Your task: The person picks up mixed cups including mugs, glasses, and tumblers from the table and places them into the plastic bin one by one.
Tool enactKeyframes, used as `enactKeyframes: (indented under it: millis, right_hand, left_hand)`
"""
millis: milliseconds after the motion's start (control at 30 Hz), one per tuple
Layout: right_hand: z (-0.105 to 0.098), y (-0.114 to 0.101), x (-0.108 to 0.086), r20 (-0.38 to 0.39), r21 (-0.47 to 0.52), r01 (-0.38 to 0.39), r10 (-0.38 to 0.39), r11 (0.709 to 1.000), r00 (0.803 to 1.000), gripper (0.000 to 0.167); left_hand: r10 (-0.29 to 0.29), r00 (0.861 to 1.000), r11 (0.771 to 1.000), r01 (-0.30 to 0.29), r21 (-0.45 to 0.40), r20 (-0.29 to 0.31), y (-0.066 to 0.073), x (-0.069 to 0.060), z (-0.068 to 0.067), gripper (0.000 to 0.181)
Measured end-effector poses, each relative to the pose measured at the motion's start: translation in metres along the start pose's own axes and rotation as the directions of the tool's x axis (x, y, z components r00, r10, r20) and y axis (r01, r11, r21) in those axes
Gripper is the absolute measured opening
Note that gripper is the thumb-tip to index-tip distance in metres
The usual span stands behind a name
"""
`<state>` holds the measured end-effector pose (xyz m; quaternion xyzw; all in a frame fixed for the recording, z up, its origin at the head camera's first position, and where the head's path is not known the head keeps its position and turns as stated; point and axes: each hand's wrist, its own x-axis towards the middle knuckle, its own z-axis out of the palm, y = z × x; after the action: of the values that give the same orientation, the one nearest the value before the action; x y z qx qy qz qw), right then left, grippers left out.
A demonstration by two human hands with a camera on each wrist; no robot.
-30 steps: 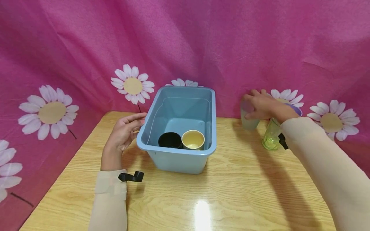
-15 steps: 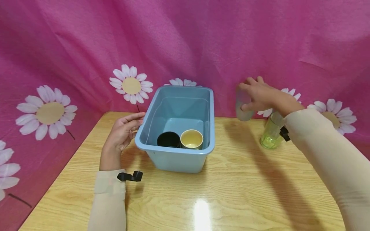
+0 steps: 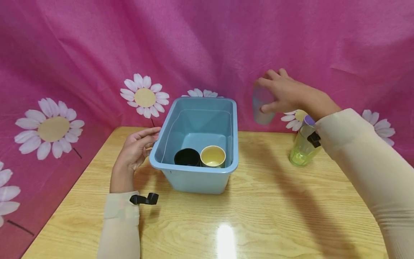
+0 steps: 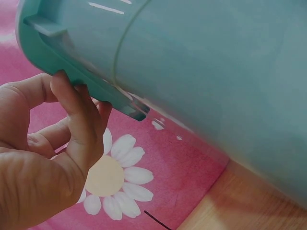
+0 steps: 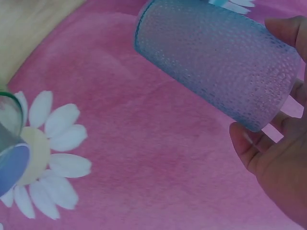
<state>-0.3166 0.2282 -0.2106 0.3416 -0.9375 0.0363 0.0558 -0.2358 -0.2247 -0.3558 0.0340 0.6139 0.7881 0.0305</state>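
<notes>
A light blue plastic tub (image 3: 195,181) stands on the table, holding a black cup (image 3: 187,157) and a yellow cup (image 3: 213,157) side by side near its front wall. My left hand (image 3: 134,153) is at the tub's left side, and its fingertips (image 4: 67,86) touch the rim from outside and below. In the air to the right of the tub, my right hand (image 3: 283,93) grips a bluish translucent tumbler (image 3: 262,106) with a pebbled texture, thumb on one side and fingers on the other. The right wrist view shows this tumbler (image 5: 216,62) held near one end.
Right of the tub stands a clear glass with a yellow-green base (image 3: 300,153). A purple-rimmed cup (image 3: 309,120) shows just behind it, partly hidden by my right sleeve. A pink cloth with daisies (image 3: 223,54) hangs behind the wooden table (image 3: 258,216).
My right hand has lifted the tumbler off the table and carried it up and to the left. My left hand stays at the tub's side.
</notes>
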Motion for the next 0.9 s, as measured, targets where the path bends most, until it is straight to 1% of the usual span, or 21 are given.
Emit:
enactKeyframes:
  millis: [133, 300, 367, 433, 633, 800, 900]
  right_hand:
    - [-0.008, -0.008, 0.003, -0.027, 0.008, 0.013, -0.012, 1.000, 1.000, 0.067]
    - [-0.014, -0.019, 0.011, -0.084, 0.021, 0.060, -0.058, 0.998, 0.995, 0.065]
    - [-0.016, -0.024, 0.013, -0.096, 0.021, 0.072, -0.069, 0.997, 0.993, 0.065]
    - [-0.019, -0.029, 0.015, -0.099, 0.022, 0.075, -0.073, 0.997, 0.992, 0.064]
    - [-0.023, -0.043, 0.022, -0.096, 0.017, 0.075, -0.073, 0.997, 0.993, 0.065]
    - [-0.022, -0.054, 0.030, -0.089, 0.020, 0.079, -0.077, 0.997, 0.993, 0.065]
    - [-0.020, -0.060, 0.034, -0.069, 0.027, 0.074, -0.073, 0.997, 0.995, 0.067]
  left_hand:
    - [0.005, 1.000, 1.000, -0.005, -0.005, 0.002, -0.002, 0.000, 0.000, 0.043]
    - [0.013, 1.000, 1.000, -0.013, -0.007, -0.001, -0.003, -0.001, -0.001, 0.030]
    - [0.016, 1.000, 1.000, -0.016, -0.008, 0.002, -0.003, -0.001, -0.001, 0.024]
    - [0.017, 1.000, 1.000, -0.017, -0.011, 0.006, -0.003, -0.001, 0.000, 0.023]
    - [0.007, 1.000, 1.000, -0.007, -0.019, 0.013, -0.002, 0.000, 0.003, 0.029]
    - [0.000, 1.000, 1.000, 0.000, -0.006, 0.006, -0.001, 0.000, 0.005, 0.036]
    - [-0.005, 1.000, 1.000, 0.005, 0.005, 0.001, -0.001, 0.000, 0.007, 0.040]
